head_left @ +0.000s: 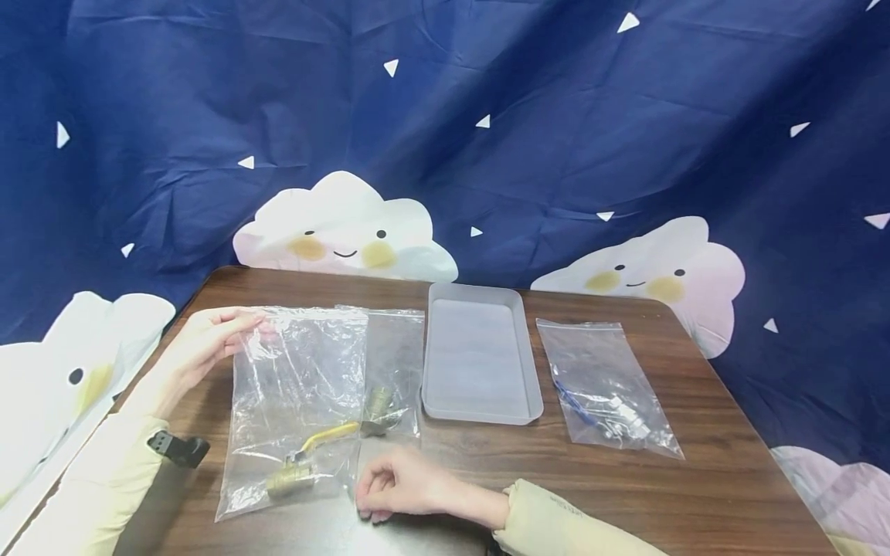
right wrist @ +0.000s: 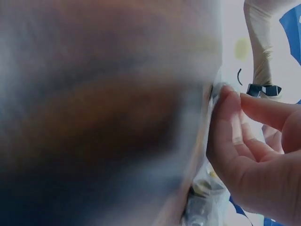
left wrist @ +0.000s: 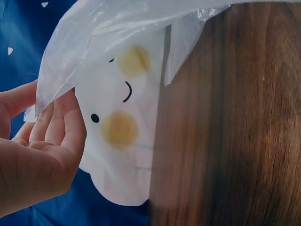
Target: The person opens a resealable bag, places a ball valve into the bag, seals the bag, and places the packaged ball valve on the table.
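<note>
My left hand pinches the upper left corner of a clear zip bag. In the left wrist view, the plastic runs up from between the thumb and fingers. Low in the bag sits a brass valve with a yellow lever handle. My right hand is at the bag's lower right corner. The right wrist view has its thumb and index fingertip together on the plastic edge. A second clear bag, partly hidden behind the first, holds a brass fitting.
A shallow translucent tray stands on the wooden table, right of the bags. Farther right lies another zip bag containing silvery metal parts and a blue piece. A blue cloud-print curtain hangs behind the table.
</note>
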### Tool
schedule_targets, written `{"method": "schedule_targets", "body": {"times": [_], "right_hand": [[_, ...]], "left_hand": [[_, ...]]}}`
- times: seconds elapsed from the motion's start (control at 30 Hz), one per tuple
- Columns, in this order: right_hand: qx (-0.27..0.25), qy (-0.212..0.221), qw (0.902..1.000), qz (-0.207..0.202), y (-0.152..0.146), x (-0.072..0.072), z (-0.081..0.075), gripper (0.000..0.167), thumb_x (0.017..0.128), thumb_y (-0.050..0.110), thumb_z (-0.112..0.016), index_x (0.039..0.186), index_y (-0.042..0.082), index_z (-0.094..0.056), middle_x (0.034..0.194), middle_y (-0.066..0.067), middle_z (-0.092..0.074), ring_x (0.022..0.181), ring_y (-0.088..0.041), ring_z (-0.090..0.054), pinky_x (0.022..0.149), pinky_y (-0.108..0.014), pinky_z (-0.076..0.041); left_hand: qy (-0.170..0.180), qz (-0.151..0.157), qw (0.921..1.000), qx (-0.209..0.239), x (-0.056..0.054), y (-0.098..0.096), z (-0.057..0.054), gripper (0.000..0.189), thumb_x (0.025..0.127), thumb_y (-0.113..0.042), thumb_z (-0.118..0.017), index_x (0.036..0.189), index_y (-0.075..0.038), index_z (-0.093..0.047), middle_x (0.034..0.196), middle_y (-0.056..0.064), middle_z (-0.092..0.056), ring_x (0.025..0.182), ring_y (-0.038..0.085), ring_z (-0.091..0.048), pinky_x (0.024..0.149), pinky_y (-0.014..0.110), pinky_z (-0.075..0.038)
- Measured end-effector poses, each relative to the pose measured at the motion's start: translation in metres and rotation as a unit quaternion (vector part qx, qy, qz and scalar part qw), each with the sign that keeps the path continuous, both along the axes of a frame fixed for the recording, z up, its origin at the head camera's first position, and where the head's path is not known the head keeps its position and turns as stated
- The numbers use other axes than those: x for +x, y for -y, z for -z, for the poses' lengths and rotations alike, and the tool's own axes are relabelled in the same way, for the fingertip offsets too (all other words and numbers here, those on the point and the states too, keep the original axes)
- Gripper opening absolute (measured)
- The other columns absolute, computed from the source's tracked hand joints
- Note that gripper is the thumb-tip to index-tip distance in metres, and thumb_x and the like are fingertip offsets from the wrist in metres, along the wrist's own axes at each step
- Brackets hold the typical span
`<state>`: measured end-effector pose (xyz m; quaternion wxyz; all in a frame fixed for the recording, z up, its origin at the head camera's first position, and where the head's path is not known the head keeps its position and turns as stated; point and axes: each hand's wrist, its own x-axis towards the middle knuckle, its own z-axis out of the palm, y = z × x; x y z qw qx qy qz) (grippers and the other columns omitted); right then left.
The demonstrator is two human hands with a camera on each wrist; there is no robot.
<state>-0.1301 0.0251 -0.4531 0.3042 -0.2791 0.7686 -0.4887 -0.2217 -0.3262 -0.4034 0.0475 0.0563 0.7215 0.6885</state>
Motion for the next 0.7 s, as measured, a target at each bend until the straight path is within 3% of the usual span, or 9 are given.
{"method": "schedule_targets", "body": {"times": [0.17,0.37,0.53,0.7], "right_hand": [[0.038,0.006,0.9986,0.036,0.008,-0.010,-0.003,0.021,0.091,0.017,-0.070,0.080,-0.002,-0.070,0.074,-0.017,-0.074,0.064,-0.036,-0.073,0.053,-0.022,-0.058],[0.049,0.023,0.9975,0.045,0.021,-0.014,-0.002,0.020,0.092,0.018,-0.068,0.081,0.002,-0.069,0.073,-0.013,-0.075,0.062,-0.028,-0.074,0.056,-0.024,-0.059],[0.036,0.036,0.9982,0.031,0.033,-0.012,-0.003,0.016,0.093,0.011,-0.066,0.085,-0.001,-0.071,0.074,-0.016,-0.075,0.064,-0.029,-0.075,0.057,-0.024,-0.060],[0.021,0.039,0.9985,0.030,0.046,-0.008,-0.003,0.016,0.092,0.011,-0.066,0.084,-0.002,-0.070,0.073,-0.015,-0.075,0.061,-0.026,-0.074,0.056,-0.024,-0.060]], "left_hand": [[0.012,0.000,0.9999,0.001,-0.004,0.003,0.002,0.022,0.101,-0.019,-0.056,0.099,-0.034,-0.073,0.097,-0.020,-0.074,0.093,-0.006,-0.068,0.079,0.011,-0.053],[0.016,0.006,0.9997,0.020,-0.005,0.010,0.005,0.023,0.101,-0.016,-0.056,0.099,-0.031,-0.073,0.096,-0.017,-0.076,0.092,-0.004,-0.070,0.079,0.012,-0.054],[0.017,0.010,0.9984,0.052,-0.005,0.021,0.008,0.030,0.102,-0.009,-0.053,0.097,-0.028,-0.075,0.093,-0.014,-0.077,0.088,-0.002,-0.071,0.077,0.012,-0.056],[0.043,-0.003,0.9977,0.053,-0.015,0.034,0.009,0.034,0.101,-0.007,-0.053,0.091,-0.030,-0.076,0.087,-0.013,-0.076,0.080,-0.002,-0.071,0.071,0.013,-0.057]]}}
